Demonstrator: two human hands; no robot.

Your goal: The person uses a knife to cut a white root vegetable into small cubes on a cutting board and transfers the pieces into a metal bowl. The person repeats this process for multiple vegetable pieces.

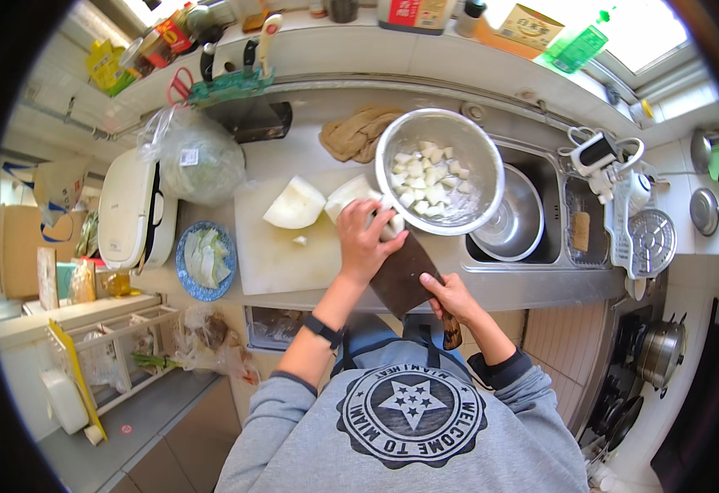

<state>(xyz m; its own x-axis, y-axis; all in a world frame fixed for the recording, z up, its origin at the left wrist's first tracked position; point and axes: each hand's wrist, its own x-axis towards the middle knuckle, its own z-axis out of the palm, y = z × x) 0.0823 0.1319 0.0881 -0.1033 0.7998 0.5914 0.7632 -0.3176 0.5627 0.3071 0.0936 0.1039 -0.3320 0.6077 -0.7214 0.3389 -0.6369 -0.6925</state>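
Observation:
My right hand [451, 294] grips a cleaver by its wooden handle; the broad dark blade [407, 274] reaches up-left beneath the rim of a steel bowl [500, 175]. White melon cubes [430, 179] lie in that bowl. My left hand [366, 237] is over pale melon pieces [391, 227] at the blade's far end, its fingers bent around them. Large peeled melon chunks [294, 203] rest on the white cutting board [273, 265], one by itself and another partly behind my left fingers. A small white scrap [299, 240] lies between them and the board's near edge.
Left of the board are a blue plate with peelings [206, 261], a bagged vegetable [202, 163] and a white appliance [128, 209]. A brown cloth [356, 134] lies behind. The sink to the right holds another steel bowl [528, 231]. Knives and scissors stand in a green rack [230, 88].

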